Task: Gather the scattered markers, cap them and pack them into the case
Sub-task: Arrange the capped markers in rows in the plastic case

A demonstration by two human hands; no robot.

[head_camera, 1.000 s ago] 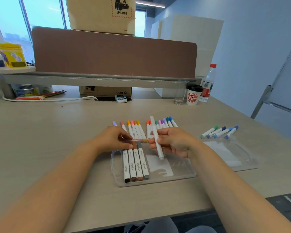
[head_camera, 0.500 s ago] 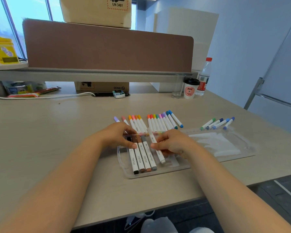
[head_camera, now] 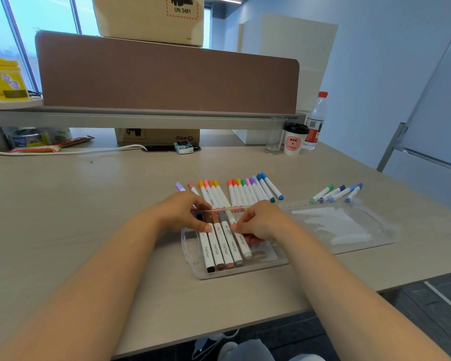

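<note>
So far, four markers (head_camera: pixel 220 250) lay in the case (head_camera: pixel 186 243); our right hand (head_camera: pixel 261 222) pinched a fifth marker (head_camera: pixel 244 247) beside them, and our left hand (head_camera: pixel 185 212) rested on them, perhaps gripping. Many loose markers (head_camera: pixel 245 191) lay outside.

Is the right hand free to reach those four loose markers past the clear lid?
Probably yes, once it lets go. The right hand holds a white marker in the case; only the flat open lid lies between it and the four markers.
</note>
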